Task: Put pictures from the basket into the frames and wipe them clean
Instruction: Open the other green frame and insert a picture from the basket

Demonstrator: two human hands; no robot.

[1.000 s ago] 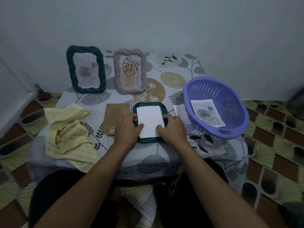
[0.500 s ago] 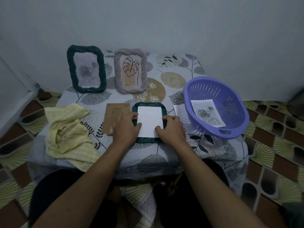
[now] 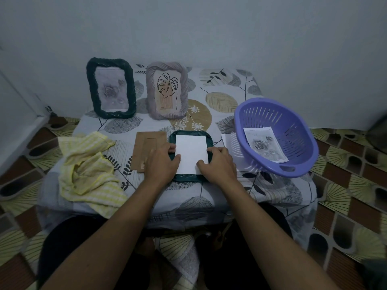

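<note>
Left hand (image 3: 162,164) and right hand (image 3: 217,165) hide near corners of frame (image 3: 188,178).

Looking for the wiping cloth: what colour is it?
The cloth is yellow-and-white striped; head view.

A low table (image 3: 228,88) under a leaf-print cover is carrying a dark green frame (image 3: 111,88) and a mauve frame (image 3: 166,92), both standing upright at the back. Nearer the front, a yellow cloth (image 3: 88,164), a brown backing board (image 3: 146,149) and a face-down green frame (image 3: 189,178) are lying in a row. A purple basket (image 3: 293,132) is sitting at the right, seemingly overlapping some white sheets (image 3: 227,141).
</note>
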